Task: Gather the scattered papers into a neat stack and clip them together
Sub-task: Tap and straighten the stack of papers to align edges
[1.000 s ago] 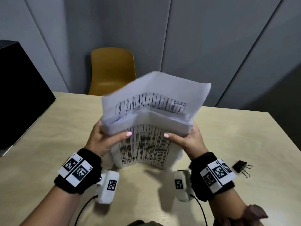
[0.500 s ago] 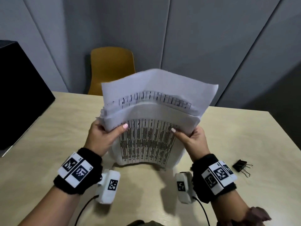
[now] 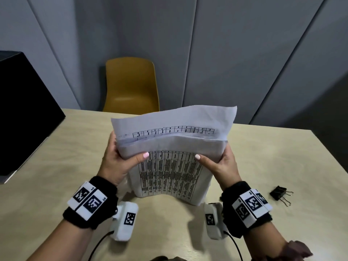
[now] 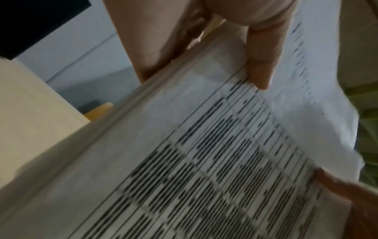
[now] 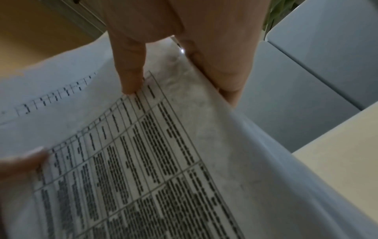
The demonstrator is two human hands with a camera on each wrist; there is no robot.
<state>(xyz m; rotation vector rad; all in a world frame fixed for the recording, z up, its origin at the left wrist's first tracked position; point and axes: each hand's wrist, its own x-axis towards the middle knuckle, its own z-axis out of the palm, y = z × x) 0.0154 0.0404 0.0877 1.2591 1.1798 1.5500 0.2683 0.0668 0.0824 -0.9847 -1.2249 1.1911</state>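
Observation:
A bundle of white papers (image 3: pixel 170 172) printed with black tables stands on its lower edge on the beige table (image 3: pixel 263 159), bowed toward me. One sheet behind sticks up higher than the others. My left hand (image 3: pixel 120 159) grips the bundle's left edge, thumb on the front sheet, fingers behind. My right hand (image 3: pixel 220 162) grips the right edge the same way. In the left wrist view the left hand's thumb (image 4: pixel 263 64) presses on the papers (image 4: pixel 214 161). The right wrist view has the right hand's thumb (image 5: pixel 128 67) on the papers (image 5: pixel 153 153). A black binder clip (image 3: pixel 279 193) lies on the table right of my right wrist.
A mustard yellow chair (image 3: pixel 130 85) stands behind the table's far edge. A large black box (image 3: pixel 24 110) occupies the table's left side. Grey wall panels (image 3: pixel 226 53) rise behind.
The bundle has come down until its lower edge meets the table, and both hands came down with it. The sheets sit closer together than a second ago.

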